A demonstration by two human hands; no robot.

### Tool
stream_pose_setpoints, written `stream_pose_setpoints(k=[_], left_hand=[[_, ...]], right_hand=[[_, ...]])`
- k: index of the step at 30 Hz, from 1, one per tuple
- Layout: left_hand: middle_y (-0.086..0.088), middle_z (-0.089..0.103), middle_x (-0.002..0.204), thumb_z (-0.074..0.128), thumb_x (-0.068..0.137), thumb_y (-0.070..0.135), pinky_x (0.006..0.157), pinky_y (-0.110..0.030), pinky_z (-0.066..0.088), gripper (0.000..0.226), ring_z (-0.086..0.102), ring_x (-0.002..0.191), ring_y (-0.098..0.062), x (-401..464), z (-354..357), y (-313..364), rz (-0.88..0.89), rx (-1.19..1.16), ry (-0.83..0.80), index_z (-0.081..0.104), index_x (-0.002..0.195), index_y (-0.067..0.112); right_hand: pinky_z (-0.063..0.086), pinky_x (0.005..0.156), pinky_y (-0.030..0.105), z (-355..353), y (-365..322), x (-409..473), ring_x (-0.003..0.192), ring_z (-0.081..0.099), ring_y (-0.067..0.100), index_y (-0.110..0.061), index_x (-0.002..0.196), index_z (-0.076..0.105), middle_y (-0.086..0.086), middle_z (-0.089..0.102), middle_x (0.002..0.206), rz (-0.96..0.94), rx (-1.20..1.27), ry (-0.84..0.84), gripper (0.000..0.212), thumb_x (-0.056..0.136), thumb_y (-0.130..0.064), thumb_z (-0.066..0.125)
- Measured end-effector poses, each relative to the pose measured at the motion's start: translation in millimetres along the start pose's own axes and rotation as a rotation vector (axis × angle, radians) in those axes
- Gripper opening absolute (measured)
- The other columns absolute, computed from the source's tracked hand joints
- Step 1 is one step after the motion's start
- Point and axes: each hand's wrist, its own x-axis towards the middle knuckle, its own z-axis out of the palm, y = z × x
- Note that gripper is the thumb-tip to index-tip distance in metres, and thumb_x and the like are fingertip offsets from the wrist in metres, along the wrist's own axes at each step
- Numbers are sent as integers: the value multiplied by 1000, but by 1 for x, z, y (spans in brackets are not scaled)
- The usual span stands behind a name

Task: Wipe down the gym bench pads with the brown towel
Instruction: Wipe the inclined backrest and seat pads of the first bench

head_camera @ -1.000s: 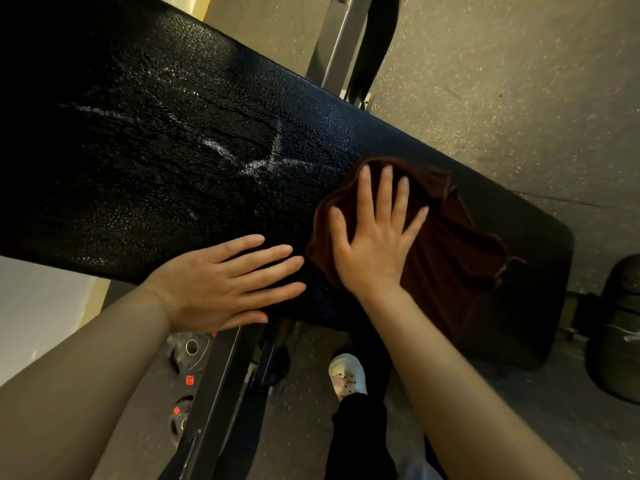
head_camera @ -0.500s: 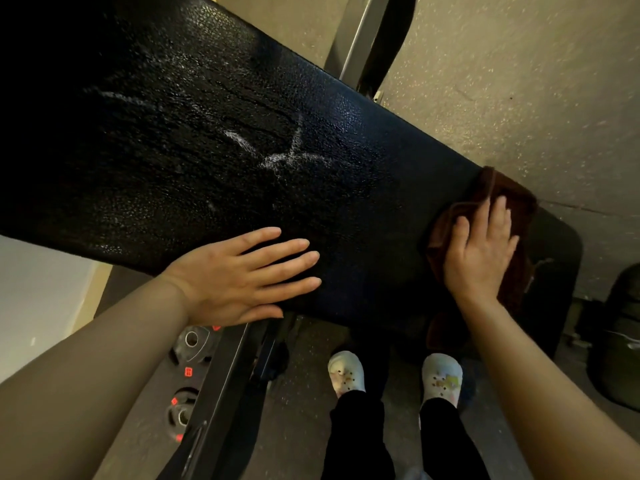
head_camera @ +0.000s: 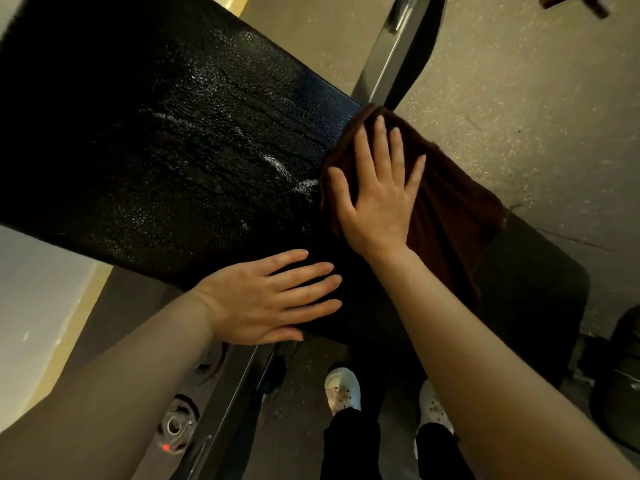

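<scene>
Evidently bracing, the left hand lies flat, grip wide, on the black pad's near edge; the right hand, fingers spread, presses the brown towel against wet streaks.

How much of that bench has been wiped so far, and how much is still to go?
Partly done, it seems. The bench pad beyond the brown towel looks matte, with no streaks, so probably wiped. In hand: the right hand presses the towel flat at the edge of the wet patch, while the left hand rests on the pad's near edge. Left: white wet streaks and droplets across the broad part of the pad.
</scene>
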Motion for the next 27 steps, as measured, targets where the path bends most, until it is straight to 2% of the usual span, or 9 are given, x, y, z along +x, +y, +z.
stream_pose_setpoints(k=[5, 9, 12, 15, 18, 20, 23, 27], left_hand=[[-12, 43, 154, 29, 102, 54, 119, -49, 19, 62, 35, 143, -32, 0, 0, 0, 4, -14, 45, 39, 151, 16], [-14, 49, 148, 40, 97, 60, 116, -48, 23, 66, 42, 139, -32, 1, 3, 3, -21, -33, 104, 46, 146, 15], [-14, 51, 145, 43, 97, 59, 114, -46, 30, 64, 41, 137, -31, 1, 1, 7, -77, -87, 177, 46, 143, 15], [-15, 49, 146, 49, 98, 50, 112, -44, 36, 55, 42, 136, -30, 4, -15, 10, -292, -280, 349, 49, 139, 13], [-13, 42, 143, 58, 94, 38, 107, -35, 38, 46, 47, 129, -28, -10, -44, 7, -729, -490, 633, 51, 131, 12], [-12, 46, 136, 58, 94, 32, 99, -33, 43, 36, 53, 120, -26, -38, -57, 4, -934, -436, 727, 54, 124, 11], [-11, 53, 128, 54, 98, 27, 92, -36, 45, 27, 56, 113, -26, -100, -59, -19, -1072, -318, 730, 58, 118, 10], [-19, 61, 123, 49, 101, 26, 93, -39, 42, 32, 54, 113, -29, -164, -50, -74, -1168, -208, 606, 62, 119, 3]], right_hand=[[-3, 121, 52, 0, 5, -4, 152, 13, 25, -16, 154, 31, 7, 21, 163, 14, 2, -28, 64, 100, -49, 24], [1, 122, 50, -2, 9, -7, 151, 14, 23, -15, 153, 32, 7, 22, 163, 17, 11, -34, 62, 100, -46, 24], [6, 121, 54, -7, 14, -31, 152, 9, 24, -16, 155, 25, 7, 16, 164, 123, 18, -83, 65, 99, -48, 21], [5, 118, 61, -7, -3, -58, 151, 4, 31, -22, 157, 11, 12, 10, 164, 21, -37, -144, 65, 98, -46, 28], [-3, 119, 56, 3, -50, -66, 152, -2, 31, -35, 156, -8, 8, 4, 165, -147, -135, -177, 66, 101, -49, 26], [-2, 120, 55, 5, -86, -63, 152, -3, 29, -37, 156, -2, 5, 3, 165, -162, -98, -183, 59, 102, -54, 16], [8, 117, 55, 9, -136, -57, 151, 6, 26, -33, 156, 9, 3, 10, 163, -182, -8, -184, 57, 102, -52, 9], [5, 119, 43, 18, -197, -41, 152, 6, 17, -27, 156, 10, 1, 11, 163, -303, 58, -149, 56, 104, -48, 13]])
